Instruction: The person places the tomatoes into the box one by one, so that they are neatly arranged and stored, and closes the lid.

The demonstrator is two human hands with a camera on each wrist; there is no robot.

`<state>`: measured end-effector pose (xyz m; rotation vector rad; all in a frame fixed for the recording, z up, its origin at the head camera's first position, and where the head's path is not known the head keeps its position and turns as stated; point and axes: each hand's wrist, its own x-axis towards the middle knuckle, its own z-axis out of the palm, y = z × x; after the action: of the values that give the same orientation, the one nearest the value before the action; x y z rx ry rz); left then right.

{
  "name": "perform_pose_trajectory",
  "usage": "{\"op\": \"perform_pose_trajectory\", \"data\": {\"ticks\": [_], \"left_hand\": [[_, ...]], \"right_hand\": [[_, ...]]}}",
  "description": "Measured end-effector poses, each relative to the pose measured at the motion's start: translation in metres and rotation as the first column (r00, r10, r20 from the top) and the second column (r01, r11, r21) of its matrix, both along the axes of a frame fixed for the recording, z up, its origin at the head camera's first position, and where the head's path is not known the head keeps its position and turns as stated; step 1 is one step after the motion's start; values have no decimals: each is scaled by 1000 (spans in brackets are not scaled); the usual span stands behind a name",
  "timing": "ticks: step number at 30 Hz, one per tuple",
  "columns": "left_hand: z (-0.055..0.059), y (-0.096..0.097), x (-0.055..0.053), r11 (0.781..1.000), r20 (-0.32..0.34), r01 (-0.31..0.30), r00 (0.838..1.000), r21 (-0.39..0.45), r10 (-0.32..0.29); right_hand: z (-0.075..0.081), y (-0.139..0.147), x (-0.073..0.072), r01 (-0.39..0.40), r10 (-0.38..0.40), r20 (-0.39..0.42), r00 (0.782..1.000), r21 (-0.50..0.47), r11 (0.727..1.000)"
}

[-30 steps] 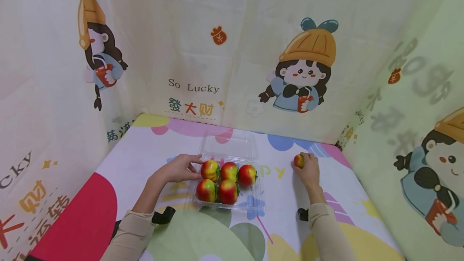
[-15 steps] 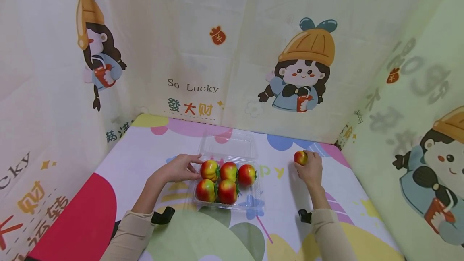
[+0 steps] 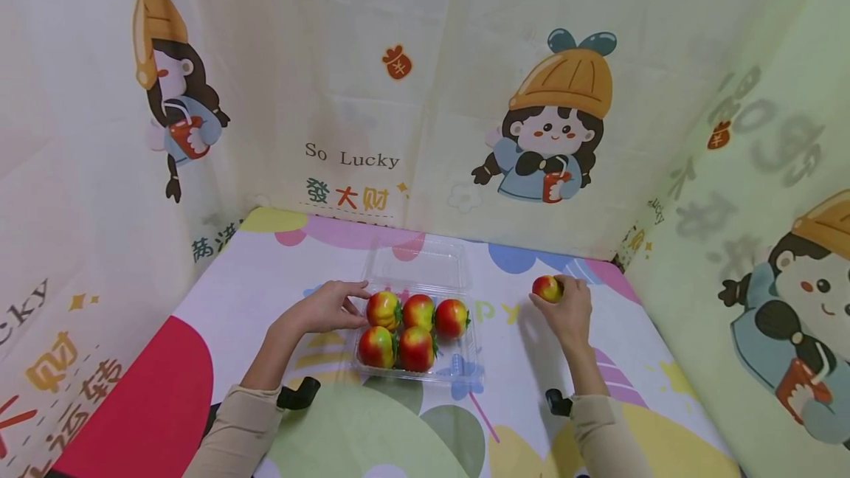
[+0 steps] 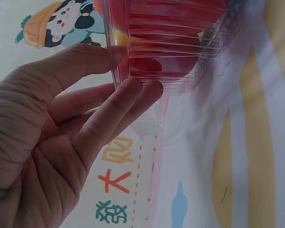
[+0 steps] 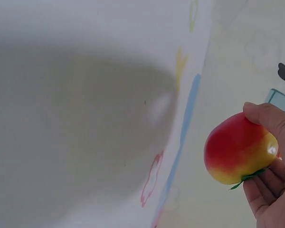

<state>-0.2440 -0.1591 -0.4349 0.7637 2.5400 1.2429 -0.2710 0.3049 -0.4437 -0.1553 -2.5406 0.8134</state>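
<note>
In the head view, my right hand (image 3: 569, 310) holds a glossy red-and-yellow fruit (image 3: 544, 288) above the tabletop, to the right of a clear plastic box (image 3: 460, 361). The right wrist view shows thumb and fingers pinching this fruit (image 5: 236, 151), its green leaves (image 5: 249, 178) at the lower edge. My left hand (image 3: 324, 307) is at the box's left side. Seen from the left wrist, the thumb hooks over the rim and the fingertips (image 4: 133, 85) press the ribbed outer wall (image 4: 175, 42). Several matching fruits (image 3: 417, 349) sit in two rows inside, with a gap at the front right.
The box's transparent lid (image 3: 418, 265) lies folded back behind it. A patterned cloth (image 3: 531, 382) covers the table, and printed curtains (image 3: 438, 94) close off the back and both sides. A dark wrist mount (image 3: 300, 395) shows at the left cuff.
My right hand has lifted the fruit from the cloth, and its shadow has spread away below. The left hand has stayed at the box, and the fruits inside have not moved.
</note>
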Motion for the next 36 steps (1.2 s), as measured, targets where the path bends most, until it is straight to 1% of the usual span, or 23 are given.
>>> {"op": "perform_pose_trajectory", "data": {"ticks": [6, 14, 19, 26, 31, 36], "left_hand": [[0, 0, 0, 1000, 1, -4, 1000, 0, 4], [1, 1, 0, 1000, 2, -7, 1000, 0, 7], [0, 0, 0, 1000, 2, -9, 1000, -1, 9], [-3, -1, -2, 1000, -43, 21, 999, -7, -21], [-4, -1, -3, 1000, -47, 26, 999, -7, -26], [-3, -1, -2, 1000, -42, 18, 999, -9, -18]], "right_hand": [[1, -6, 6, -15, 15, -10, 1000, 7, 1000], [2, -11, 12, -13, 13, -13, 1000, -13, 1000], [3, -14, 17, -19, 18, -10, 1000, -19, 1000], [5, -22, 24, -37, 37, -20, 999, -39, 999], [8, -26, 28, -41, 40, -27, 999, -35, 999], [12, -31, 34, -52, 51, -37, 998, -40, 998]]}}
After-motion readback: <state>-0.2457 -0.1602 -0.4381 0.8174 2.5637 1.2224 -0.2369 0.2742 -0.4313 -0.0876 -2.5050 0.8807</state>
